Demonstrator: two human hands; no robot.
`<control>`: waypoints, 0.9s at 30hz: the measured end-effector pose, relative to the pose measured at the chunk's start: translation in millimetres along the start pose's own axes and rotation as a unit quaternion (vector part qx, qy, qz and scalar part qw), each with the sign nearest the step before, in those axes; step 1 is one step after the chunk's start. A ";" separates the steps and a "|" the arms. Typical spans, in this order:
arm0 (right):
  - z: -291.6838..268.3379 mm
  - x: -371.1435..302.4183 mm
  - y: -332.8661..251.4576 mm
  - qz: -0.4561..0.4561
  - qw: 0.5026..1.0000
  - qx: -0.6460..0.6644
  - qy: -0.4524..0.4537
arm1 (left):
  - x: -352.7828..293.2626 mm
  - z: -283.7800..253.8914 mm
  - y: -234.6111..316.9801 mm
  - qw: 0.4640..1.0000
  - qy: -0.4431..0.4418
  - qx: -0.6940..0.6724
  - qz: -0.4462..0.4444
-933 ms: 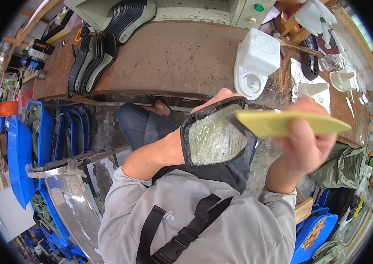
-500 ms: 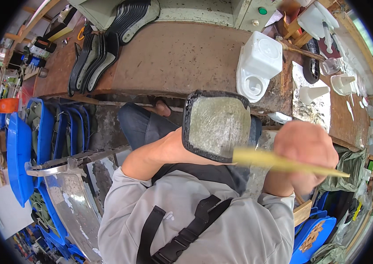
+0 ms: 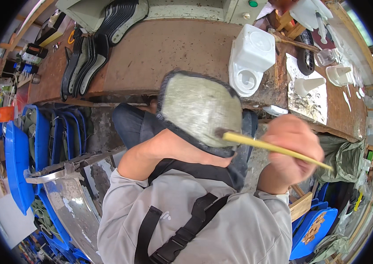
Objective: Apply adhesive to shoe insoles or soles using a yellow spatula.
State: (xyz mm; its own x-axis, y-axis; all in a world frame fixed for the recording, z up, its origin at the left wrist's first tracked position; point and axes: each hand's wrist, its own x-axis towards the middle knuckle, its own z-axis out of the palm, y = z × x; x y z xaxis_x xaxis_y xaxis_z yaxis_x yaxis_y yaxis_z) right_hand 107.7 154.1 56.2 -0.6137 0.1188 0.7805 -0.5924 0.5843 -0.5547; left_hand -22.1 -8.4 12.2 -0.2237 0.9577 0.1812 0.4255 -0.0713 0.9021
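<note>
My left hand (image 3: 186, 148) grips a shoe sole (image 3: 197, 108) from below and holds it up in front of the bench. The sole has a pale grey-green face with a rough black rim. It is tilted and slightly blurred, and hides most of my fingers. My right hand (image 3: 294, 147) is closed round the yellow handle of a brush (image 3: 250, 141). The brush's dark bristles meet the sole's pale face near its lower right edge. Similar soles (image 3: 83, 64) stand in a row on the bench's left side, beside another leaning stack (image 3: 122, 22).
The brown workbench (image 3: 164, 53) runs across the far side. On its right are a white plastic container (image 3: 254, 50), a stained paper sheet (image 3: 312, 99) and a white cone-shaped nozzle (image 3: 307, 86). Blue trays (image 3: 17, 163) stand at left, with another blue tray (image 3: 314, 233) at lower right.
The sole has shifted left and away from me and turned its face at a different angle. My right hand has moved slightly left, bringing the brush bristles over the sole's face.
</note>
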 end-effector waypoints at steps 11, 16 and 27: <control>-10.7 -61.3 74.4 0.405 0.778 0.332 0.348 | -44.2 -34.7 -100.6 0.868 0.115 -0.484 0.003; -1.4 -77.8 79.5 0.361 0.783 0.368 0.348 | -17.2 -38.4 -89.5 0.846 0.183 -0.500 0.013; -12.2 -93.9 80.8 0.364 0.791 0.346 0.349 | 14.0 -23.0 -75.0 0.764 0.121 -0.633 0.012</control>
State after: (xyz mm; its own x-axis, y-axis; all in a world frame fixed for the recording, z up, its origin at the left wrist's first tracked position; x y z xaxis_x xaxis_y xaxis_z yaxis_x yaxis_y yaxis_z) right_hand 123.8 199.9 -58.4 -0.6286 0.7776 0.0165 -0.5072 -0.3937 -0.7666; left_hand -77.3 3.9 -43.9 -0.4497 0.8831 0.1336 -0.7238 -0.4479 0.5249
